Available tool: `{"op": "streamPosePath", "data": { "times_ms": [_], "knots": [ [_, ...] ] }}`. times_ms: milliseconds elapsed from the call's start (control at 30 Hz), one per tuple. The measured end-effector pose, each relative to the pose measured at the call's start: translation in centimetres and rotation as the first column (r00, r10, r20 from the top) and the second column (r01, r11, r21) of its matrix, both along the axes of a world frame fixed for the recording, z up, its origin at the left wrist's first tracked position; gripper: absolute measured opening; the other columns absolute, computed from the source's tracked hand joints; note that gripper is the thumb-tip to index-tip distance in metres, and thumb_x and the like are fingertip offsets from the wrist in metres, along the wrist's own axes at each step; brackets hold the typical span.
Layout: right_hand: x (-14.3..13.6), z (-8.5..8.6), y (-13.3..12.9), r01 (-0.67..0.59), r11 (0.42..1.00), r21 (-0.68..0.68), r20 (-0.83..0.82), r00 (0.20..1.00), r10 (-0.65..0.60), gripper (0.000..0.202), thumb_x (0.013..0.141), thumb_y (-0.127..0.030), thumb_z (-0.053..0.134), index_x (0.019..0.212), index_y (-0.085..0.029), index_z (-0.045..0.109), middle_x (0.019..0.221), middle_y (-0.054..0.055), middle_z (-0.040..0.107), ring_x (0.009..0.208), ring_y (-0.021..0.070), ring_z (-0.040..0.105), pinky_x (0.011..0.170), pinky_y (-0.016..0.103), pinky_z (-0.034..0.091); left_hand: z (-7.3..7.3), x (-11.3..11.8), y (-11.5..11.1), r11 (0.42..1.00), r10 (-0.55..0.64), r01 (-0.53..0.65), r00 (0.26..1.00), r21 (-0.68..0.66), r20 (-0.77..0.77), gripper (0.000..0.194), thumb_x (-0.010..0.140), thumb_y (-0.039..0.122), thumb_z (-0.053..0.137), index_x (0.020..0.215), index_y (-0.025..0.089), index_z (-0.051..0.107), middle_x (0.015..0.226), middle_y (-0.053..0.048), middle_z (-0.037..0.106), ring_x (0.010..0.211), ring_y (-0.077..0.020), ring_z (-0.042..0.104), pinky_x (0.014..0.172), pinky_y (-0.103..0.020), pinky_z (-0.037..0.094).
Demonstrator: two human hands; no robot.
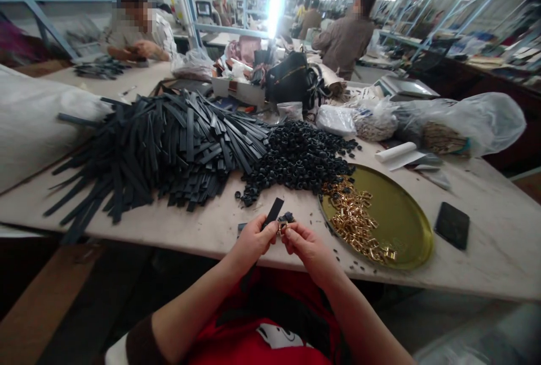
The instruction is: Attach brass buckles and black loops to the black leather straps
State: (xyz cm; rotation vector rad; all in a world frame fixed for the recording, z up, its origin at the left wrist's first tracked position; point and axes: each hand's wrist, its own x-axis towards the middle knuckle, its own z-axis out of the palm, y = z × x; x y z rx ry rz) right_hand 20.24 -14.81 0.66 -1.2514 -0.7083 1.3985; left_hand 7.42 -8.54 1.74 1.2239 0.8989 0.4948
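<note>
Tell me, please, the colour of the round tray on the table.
The round tray is olive-gold and somewhat shiny; it shows in the head view.

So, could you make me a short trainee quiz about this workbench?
1. Which hand holds up the dark strip?
2. True or false: the phone lies to the right of the tray.
3. Most pieces in the tray are: a) white, b) gold, c) red.

Key:
1. The left hand.
2. True.
3. b) gold.
</note>
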Motion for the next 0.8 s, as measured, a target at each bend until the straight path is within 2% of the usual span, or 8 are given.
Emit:
{"op": "streamPosePath", "data": {
  "times_ms": [133,267,333,400,467,533,667,800],
  "knots": [
    [0.4,-0.2,0.0,0.001,0.999,0.036,0.243,0.970,-0.010,0.028,0.072,-0.045,0.061,0.075,-0.018,0.058,0.065,-0.001,0.056,0.058,0.0116,0.048,0.057,0.026,0.038,0.1,-0.5,-0.1,0.997,-0.030,0.036,0.995,0.067,-0.092,0.030,0.077,0.045,0.049,0.078,0.015,0.050,0.057,0.005,0.044,0.043,-0.0053,0.033,0.040,-0.018,0.024],
    [0.4,-0.2,-0.2,-0.056,0.997,0.057,0.423,0.906,0.026,0.022,0.076,-0.040,0.057,0.072,-0.018,0.058,0.062,-0.001,0.057,0.059,0.0132,0.051,0.058,0.027,0.040,0.0,-0.5,0.1,0.993,-0.069,0.083,0.985,0.089,-0.156,0.031,0.075,0.046,0.052,0.071,0.015,0.050,0.055,0.005,0.043,0.045,-0.0069,0.035,0.043,-0.020,0.026],
    [0.0,-0.1,-0.3,-0.082,0.995,0.050,0.367,0.928,0.059,0.020,0.076,-0.038,0.058,0.077,-0.019,0.059,0.067,0.000,0.060,0.061,0.0133,0.053,0.059,0.027,0.041,-0.1,-0.4,0.2,0.989,-0.070,0.091,0.983,0.121,-0.168,0.031,0.075,0.044,0.052,0.070,0.014,0.051,0.056,0.005,0.044,0.049,-0.0084,0.038,0.046,-0.021,0.029],
    [-0.4,-0.2,-0.3,-0.072,0.996,0.051,0.244,0.968,0.058,0.023,0.073,-0.037,0.061,0.088,-0.020,0.058,0.076,0.001,0.062,0.065,0.0132,0.055,0.060,0.027,0.043,-0.4,-0.4,0.2,0.981,-0.046,0.077,0.984,0.180,-0.171,0.029,0.077,0.043,0.051,0.071,0.014,0.053,0.059,0.004,0.046,0.055,-0.0101,0.042,0.051,-0.021,0.032],
    [-0.8,-0.4,-0.2,-0.007,0.999,0.044,0.158,0.987,0.000,0.027,0.072,-0.036,0.063,0.093,-0.020,0.058,0.075,0.000,0.061,0.064,0.0123,0.055,0.060,0.027,0.044,-0.6,-0.5,0.2,0.971,-0.021,0.060,0.985,0.230,-0.170,0.029,0.079,0.042,0.049,0.074,0.014,0.054,0.061,0.003,0.048,0.058,-0.0110,0.044,0.054,-0.022,0.033],
    [-0.8,-0.7,0.0,0.084,0.996,0.011,0.103,0.991,-0.084,0.025,0.071,-0.037,0.064,0.090,-0.020,0.060,0.069,-0.002,0.059,0.058,0.0107,0.053,0.059,0.027,0.044,-0.8,-0.6,0.1,0.964,-0.020,0.065,0.985,0.259,-0.173,0.031,0.082,0.044,0.043,0.073,0.015,0.052,0.061,0.003,0.048,0.057,-0.0108,0.044,0.055,-0.022,0.033],
    [-0.2,-1.0,0.6,0.216,0.970,-0.112,-0.148,0.962,-0.232,0.027,0.065,-0.033,0.071,0.087,-0.020,0.063,0.072,-0.003,0.061,0.055,0.0067,0.051,0.056,0.023,0.045,-1.1,-1.6,0.3,0.952,-0.092,0.148,0.973,0.267,-0.212,0.035,0.088,0.043,0.031,0.073,0.017,0.049,0.060,0.002,0.049,0.058,-0.0112,0.046,0.058,-0.022,0.035],
    [0.2,-0.5,0.7,0.230,0.946,-0.229,-0.320,0.900,-0.297,0.029,0.058,-0.027,0.075,0.085,-0.022,0.065,0.070,-0.004,0.059,0.052,0.0049,0.050,0.054,0.020,0.046,-0.9,-2.6,0.2,0.937,-0.183,0.257,0.939,0.237,-0.292,0.033,0.087,0.041,0.032,0.078,0.017,0.051,0.059,0.003,0.048,0.056,-0.0115,0.046,0.055,-0.022,0.033]
  ]
}}
